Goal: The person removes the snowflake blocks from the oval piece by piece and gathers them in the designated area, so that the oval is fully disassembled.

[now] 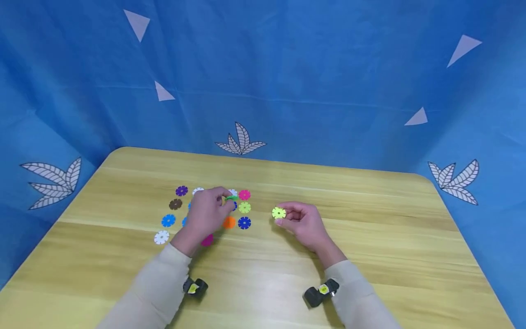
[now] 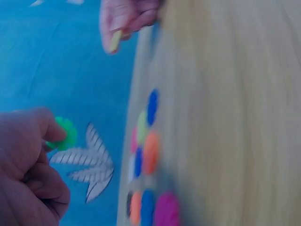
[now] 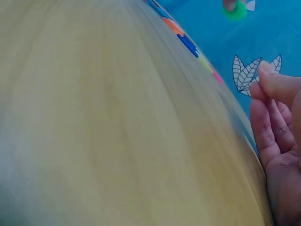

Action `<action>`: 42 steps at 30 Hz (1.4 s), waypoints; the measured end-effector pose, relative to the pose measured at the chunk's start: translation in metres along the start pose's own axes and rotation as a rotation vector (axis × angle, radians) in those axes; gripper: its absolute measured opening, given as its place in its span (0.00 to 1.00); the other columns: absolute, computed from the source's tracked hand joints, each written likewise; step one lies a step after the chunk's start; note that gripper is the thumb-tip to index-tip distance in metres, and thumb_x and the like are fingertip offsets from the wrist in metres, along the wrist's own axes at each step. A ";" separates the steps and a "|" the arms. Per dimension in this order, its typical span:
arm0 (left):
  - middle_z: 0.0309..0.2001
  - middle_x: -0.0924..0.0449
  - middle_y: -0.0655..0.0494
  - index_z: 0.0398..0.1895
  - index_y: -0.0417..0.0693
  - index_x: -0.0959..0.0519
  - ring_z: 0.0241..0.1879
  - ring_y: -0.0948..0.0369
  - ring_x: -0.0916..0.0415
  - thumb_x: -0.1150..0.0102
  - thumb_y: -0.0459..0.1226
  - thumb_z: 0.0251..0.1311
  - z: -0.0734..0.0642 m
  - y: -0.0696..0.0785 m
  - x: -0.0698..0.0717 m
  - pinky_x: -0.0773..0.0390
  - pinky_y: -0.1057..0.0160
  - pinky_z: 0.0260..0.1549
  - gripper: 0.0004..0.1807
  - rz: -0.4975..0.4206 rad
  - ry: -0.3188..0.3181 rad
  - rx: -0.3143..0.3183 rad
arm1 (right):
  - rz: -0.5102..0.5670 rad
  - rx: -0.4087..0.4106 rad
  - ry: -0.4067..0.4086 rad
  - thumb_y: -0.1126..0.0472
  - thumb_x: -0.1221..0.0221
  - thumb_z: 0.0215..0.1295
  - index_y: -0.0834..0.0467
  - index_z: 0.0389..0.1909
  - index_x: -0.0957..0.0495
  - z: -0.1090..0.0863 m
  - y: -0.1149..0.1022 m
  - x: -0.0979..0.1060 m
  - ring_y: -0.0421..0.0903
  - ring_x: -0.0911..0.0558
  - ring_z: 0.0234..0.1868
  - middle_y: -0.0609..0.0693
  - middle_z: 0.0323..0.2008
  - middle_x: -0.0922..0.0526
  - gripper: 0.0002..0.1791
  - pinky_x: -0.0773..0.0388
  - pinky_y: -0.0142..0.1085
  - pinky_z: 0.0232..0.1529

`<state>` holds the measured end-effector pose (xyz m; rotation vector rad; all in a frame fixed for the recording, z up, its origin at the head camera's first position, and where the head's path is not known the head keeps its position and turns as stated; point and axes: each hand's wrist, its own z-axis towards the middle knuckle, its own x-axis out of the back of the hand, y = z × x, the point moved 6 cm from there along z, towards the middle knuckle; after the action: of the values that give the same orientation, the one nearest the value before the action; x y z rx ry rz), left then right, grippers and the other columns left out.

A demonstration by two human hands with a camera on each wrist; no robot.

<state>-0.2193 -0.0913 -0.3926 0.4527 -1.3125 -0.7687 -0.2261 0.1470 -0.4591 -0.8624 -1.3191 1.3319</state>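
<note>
In the head view my left hand pinches a green notched disc between thumb and finger, raised over the rows of discs. The left wrist view shows that green disc at the fingertips of the left hand. Farther right, my right hand holds a yellow-green notched disc by its edge, above bare wood. In the right wrist view the right hand has thumb and finger together, and its disc is hidden there.
Coloured notched discs lie in rows on the wooden table: a dark blue disc, an orange disc, a pink disc, a white disc and several others. The left arm covers some. A blue curtain hangs behind the table.
</note>
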 end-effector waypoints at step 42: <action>0.33 0.20 0.56 0.37 0.47 0.21 0.26 0.61 0.29 0.25 0.41 0.53 -0.047 -0.029 -0.013 0.23 0.53 0.38 0.15 0.163 -0.375 0.139 | -0.021 -0.075 0.001 0.72 0.28 0.55 0.63 0.49 0.15 0.002 0.004 0.001 0.43 0.21 0.29 0.55 0.31 0.18 0.18 0.24 0.29 0.28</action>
<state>-0.1814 -0.1071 -0.4322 0.3148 -1.7380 -0.6465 -0.2285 0.1480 -0.4621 -0.8977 -1.3807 1.2720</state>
